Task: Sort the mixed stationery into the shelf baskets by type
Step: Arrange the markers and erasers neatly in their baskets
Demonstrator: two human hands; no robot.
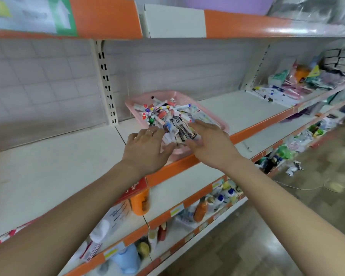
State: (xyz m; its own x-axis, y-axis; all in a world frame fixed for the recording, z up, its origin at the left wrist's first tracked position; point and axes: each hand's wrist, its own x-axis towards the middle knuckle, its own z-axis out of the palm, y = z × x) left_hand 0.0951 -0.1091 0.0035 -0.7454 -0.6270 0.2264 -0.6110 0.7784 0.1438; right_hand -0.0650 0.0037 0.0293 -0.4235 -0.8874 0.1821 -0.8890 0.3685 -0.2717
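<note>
A pink basket (179, 95) sits on the white shelf near its orange front edge. It is heaped with mixed stationery (167, 114): markers with coloured caps, pens and small black-and-white packets. My left hand (145, 148) reaches over the basket's near left corner with fingers spread and nearly straight, a ring on one finger. My right hand (209, 142) lies over the basket's near right side, fingers extended toward the packets (182, 130). The two hands flank the near end of the pile. Neither hand plainly holds anything.
The white shelf (58, 166) stretches bare to the left of the basket. Farther right on it lie more pens and packaged goods (283, 92). Lower shelves hold bottles (203, 208) and boxes. An upper shelf (237, 24) overhangs. Tiled floor lies at the right.
</note>
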